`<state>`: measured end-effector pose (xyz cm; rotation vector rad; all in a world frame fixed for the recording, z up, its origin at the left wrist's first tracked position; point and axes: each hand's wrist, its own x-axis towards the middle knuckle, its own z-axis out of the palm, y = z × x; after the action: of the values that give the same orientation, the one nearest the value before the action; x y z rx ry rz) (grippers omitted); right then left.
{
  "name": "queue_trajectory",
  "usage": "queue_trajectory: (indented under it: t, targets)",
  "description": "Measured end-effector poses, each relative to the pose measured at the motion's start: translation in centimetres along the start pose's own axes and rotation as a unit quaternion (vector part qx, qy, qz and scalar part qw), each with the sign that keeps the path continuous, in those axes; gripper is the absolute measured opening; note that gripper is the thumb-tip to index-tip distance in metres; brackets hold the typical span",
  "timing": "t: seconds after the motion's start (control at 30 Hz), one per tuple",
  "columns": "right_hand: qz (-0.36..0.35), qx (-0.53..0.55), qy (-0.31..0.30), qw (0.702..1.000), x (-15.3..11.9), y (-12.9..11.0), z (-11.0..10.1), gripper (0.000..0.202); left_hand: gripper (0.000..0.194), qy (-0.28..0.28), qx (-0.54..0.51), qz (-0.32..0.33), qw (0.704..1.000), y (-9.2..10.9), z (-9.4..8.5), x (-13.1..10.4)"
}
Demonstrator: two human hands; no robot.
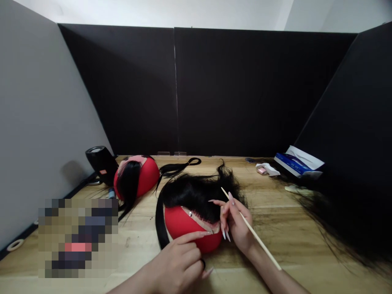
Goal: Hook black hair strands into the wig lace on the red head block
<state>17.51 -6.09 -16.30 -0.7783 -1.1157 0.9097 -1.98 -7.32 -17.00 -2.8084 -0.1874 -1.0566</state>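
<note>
On one table sit two red forms.

At lower centre, the black hair looked glossy, the red head form smooth. The tabletop showed wood grain; across the upper frame, dark panels looked matt.

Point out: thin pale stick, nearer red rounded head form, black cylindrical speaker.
Thin pale stick [259, 240]: head view, lower half of its shaft.
Nearer red rounded head form [183, 224]: head view, bare red side.
Black cylindrical speaker [102, 164]: head view, side wall.
</note>
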Motion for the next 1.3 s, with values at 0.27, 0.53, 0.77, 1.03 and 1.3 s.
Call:
queue_trajectory:
  t: [0.27,0.53,0.77,1.03,1.3]
  targets:
    - [-0.002,0.042,-0.005,0.999,0.6,-0.7,-0.5,0.04,0.033,-0.005,-0.006,-0.004,1.0,0.1,-0.1,0.1]
    - [-0.047,0.07,0.03,0.996,1.8,-5.1,-3.4,0.047,0.03,-0.007,-0.011,-0.01,1.0,0.3,-0.2,-0.1]
    - [-0.063,0.056,0.056,0.995,1.7,-7.1,-4.9,0.061,0.03,0.005,-0.018,-0.017,1.0,0.3,-0.2,0.0]
    - [-0.025,-0.069,-0.084,0.994,-0.9,-6.1,-2.7,0.008,0.033,0.014,-0.014,-0.018,1.0,0.4,0.1,-0.1]
    - [0.033,-0.097,-0.145,0.984,-2.1,-3.5,-0.7,0.023,0.038,0.027,-0.013,-0.019,0.999,0.4,0.2,0.1]
